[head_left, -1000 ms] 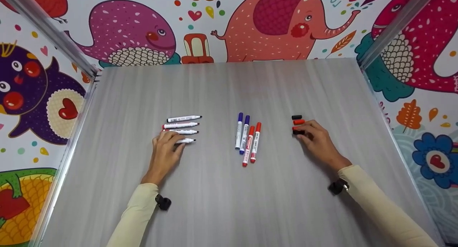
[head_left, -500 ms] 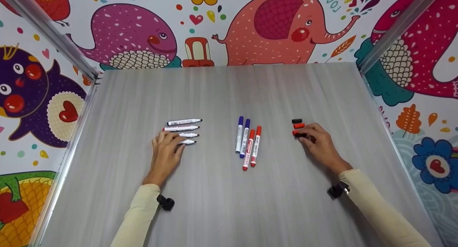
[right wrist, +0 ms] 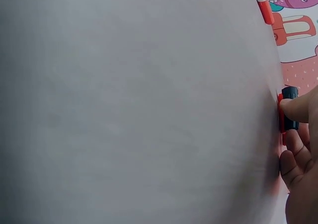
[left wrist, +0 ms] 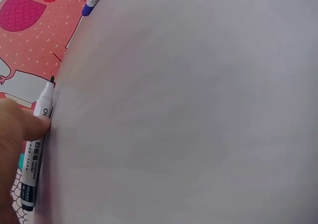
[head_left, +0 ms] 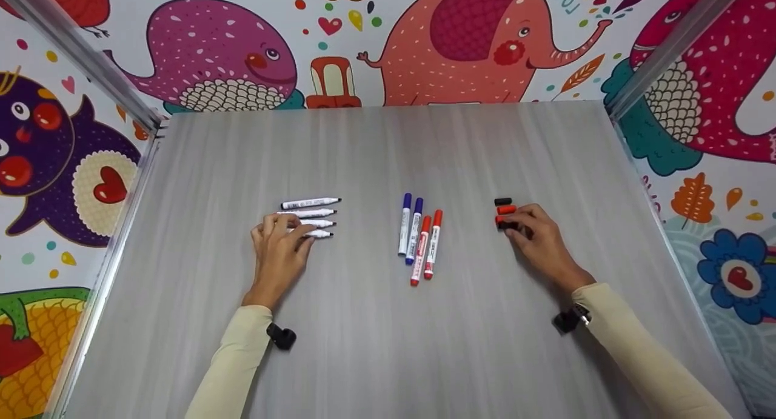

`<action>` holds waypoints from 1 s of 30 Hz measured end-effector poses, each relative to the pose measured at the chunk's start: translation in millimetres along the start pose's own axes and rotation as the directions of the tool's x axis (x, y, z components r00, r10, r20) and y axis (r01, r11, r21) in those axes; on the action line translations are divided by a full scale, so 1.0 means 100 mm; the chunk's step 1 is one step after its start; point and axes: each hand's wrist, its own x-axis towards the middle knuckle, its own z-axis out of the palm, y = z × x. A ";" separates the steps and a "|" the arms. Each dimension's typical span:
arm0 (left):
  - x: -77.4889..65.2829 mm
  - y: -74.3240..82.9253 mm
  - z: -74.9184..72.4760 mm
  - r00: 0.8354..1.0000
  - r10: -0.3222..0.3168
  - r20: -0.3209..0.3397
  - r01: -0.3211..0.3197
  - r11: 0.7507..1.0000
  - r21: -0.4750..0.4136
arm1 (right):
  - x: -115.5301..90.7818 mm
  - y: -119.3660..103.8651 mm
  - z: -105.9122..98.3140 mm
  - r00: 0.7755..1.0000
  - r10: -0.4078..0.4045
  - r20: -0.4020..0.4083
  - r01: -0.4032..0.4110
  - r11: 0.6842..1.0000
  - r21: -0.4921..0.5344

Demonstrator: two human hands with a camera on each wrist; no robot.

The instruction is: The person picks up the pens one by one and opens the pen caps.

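My left hand [head_left: 279,255] grips the nearest of several uncapped white markers lying in a row at the left. That whiteboard marker [left wrist: 34,159] has a black tip and a black rear end; my thumb presses along its side in the left wrist view. The other uncapped markers [head_left: 311,203] lie just beyond, partly covered by my fingers. At the right, my right hand [head_left: 539,243] pinches a black marker cap [right wrist: 290,110] between thumb and fingers. Right beside it is a red cap, mostly hidden; another red cap [head_left: 506,210] and a black cap [head_left: 502,201] lie farther back.
Between the hands, two blue-capped markers [head_left: 414,231] and two red-capped markers [head_left: 433,244] lie side by side on the grey table [head_left: 376,346]. Decorated walls and metal frame posts [head_left: 673,49] border the table at the back and sides.
My left hand has moved the nearest uncapped marker away from me, closer to the others in the row. My right hand stays almost still at the caps. The head view shifts slightly.
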 end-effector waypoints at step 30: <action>0.05 0.45 0.03 0.998 0.017 -0.058 -0.023 0.995 -0.102 | 0.35 -0.44 0.30 0.992 -0.096 0.077 0.090 0.993 0.078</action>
